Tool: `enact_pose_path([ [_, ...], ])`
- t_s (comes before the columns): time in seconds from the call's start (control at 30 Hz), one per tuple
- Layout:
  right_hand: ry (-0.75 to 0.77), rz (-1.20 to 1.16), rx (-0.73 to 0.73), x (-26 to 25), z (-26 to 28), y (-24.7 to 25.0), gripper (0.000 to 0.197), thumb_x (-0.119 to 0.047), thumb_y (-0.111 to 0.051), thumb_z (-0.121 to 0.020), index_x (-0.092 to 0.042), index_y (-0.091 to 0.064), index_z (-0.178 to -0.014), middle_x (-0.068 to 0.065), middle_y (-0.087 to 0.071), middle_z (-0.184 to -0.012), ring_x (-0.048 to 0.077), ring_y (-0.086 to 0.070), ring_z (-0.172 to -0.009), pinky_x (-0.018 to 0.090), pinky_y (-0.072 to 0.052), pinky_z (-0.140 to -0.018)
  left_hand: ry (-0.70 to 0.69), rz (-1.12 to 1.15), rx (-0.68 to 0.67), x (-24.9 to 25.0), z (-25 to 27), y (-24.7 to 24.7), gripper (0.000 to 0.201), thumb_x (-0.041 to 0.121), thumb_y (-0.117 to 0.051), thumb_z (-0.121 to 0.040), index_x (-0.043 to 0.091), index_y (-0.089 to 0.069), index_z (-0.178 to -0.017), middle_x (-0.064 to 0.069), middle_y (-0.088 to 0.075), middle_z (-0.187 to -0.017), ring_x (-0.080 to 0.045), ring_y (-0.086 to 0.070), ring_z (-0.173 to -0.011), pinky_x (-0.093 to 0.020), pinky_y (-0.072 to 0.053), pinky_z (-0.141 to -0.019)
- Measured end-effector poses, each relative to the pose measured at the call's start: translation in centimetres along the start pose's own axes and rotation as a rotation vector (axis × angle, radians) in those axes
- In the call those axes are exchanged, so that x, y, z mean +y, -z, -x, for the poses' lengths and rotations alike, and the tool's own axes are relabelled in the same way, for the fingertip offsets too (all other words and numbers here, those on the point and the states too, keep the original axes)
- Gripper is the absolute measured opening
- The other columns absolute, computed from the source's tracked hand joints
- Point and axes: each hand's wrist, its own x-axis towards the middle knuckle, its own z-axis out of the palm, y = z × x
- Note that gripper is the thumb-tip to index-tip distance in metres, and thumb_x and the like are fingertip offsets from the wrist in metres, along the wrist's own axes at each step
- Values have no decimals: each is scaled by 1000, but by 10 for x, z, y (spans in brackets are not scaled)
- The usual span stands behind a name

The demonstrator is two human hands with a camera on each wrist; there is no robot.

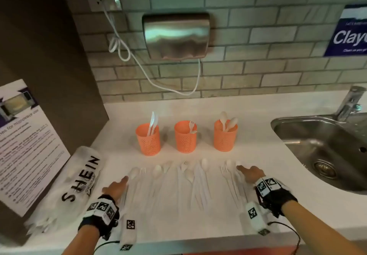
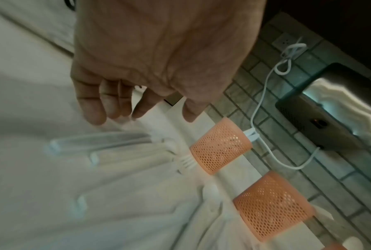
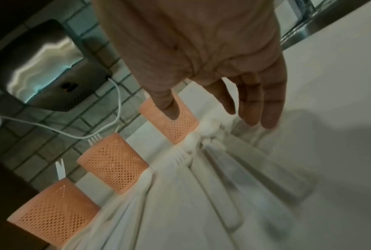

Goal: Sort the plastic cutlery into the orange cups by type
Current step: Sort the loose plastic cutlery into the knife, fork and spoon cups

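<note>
Three orange mesh cups stand in a row on the white counter: the left cup (image 1: 148, 139) holds knives, the middle cup (image 1: 185, 136) holds forks, the right cup (image 1: 225, 135) holds spoons. In front of them lies a spread of several white plastic spoons, forks and knives (image 1: 188, 177). My left hand (image 1: 117, 187) hovers flat over the spread's left end, fingers straight and empty (image 2: 107, 104). Over the right end my right hand (image 1: 250, 173) reaches with straight fingers (image 3: 255, 108), holding nothing.
A clear plastic bag printed SHEIN (image 1: 79, 179) lies left of the cutlery beside a printed notice (image 1: 25, 145). A steel sink (image 1: 325, 147) with a tap is at the right. A hand dryer (image 1: 176, 36) and its white cord hang on the tiled wall.
</note>
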Motion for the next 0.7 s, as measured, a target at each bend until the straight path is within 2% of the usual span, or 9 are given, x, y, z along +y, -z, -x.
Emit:
enact_pose_path([
  [0.07, 10, 30, -17, -5, 4, -8, 69, -54, -36, -92, 0, -38, -135, 20, -43, -140, 34, -38, -131, 35, -31, -108, -2, -61, -21, 5, 4, -10, 71, 53, -34, -94, 2, -28, -142, -20, -22, -151, -32, -14, -141, -44, -29, -112],
  [0.17, 1, 35, -51, -14, 6, -22, 75, -62, -36, -86, -4, -43, -133, 22, -45, -137, 34, -40, -128, 39, -32, -107, 1, -149, -62, 18, 14, -27, 72, 59, -32, -90, 9, -31, -142, -22, -23, -148, -36, -26, -134, -45, -33, -109],
  [0.23, 8, 77, -70, -23, 11, -29, 76, -63, -36, -86, -5, -41, -135, 23, -41, -139, 35, -37, -130, 39, -31, -108, -24, -217, -84, 26, 27, -40, 71, 59, -32, -90, 12, -28, -143, -22, -19, -148, -38, -31, -132, -44, -31, -110],
  [0.33, 32, 109, -92, -35, 22, -39, 76, -63, -36, -87, -6, -36, -138, 22, -32, -145, 34, -31, -134, 39, -25, -111, -72, -234, -131, 41, 45, -61, 69, 57, -33, -91, 13, -25, -145, -21, -16, -149, -38, -29, -133, -42, -29, -112],
  [0.43, 70, 98, -122, -47, 31, -53, 81, -67, -37, -84, -9, -34, -140, 21, -29, -147, 33, -29, -135, 40, -22, -112, -96, -154, -208, 52, 56, -83, 71, 57, -36, -90, 15, -23, -146, -18, -12, -150, -36, -28, -134, -44, -34, -109],
  [0.57, 121, 87, -111, -61, 41, -70, 86, -69, -42, -79, -8, -34, -140, 20, -26, -146, 35, -32, -132, 39, -27, -109, -135, -34, -285, 64, 73, -102, 67, 51, -37, -92, 15, -22, -146, -15, -10, -151, -32, -29, -134, -41, -43, -102],
  [0.63, 131, 80, -103, -65, 45, -76, 89, -69, -47, -77, -6, -34, -139, 19, -23, -146, 35, -28, -134, 40, -27, -109, -135, 35, -338, 68, 81, -110, 62, 50, -35, -93, 14, -28, -144, -11, -14, -150, -29, -34, -131, -38, -46, -99],
  [0.7, 138, 121, -84, -70, 49, -82, 94, -71, -50, -74, -3, -35, -138, 18, -22, -147, 34, -26, -135, 41, -28, -109, -126, 83, -380, 73, 89, -115, 57, 49, -32, -95, 14, -34, -139, -9, -25, -149, -28, -35, -131, -36, -45, -97],
])
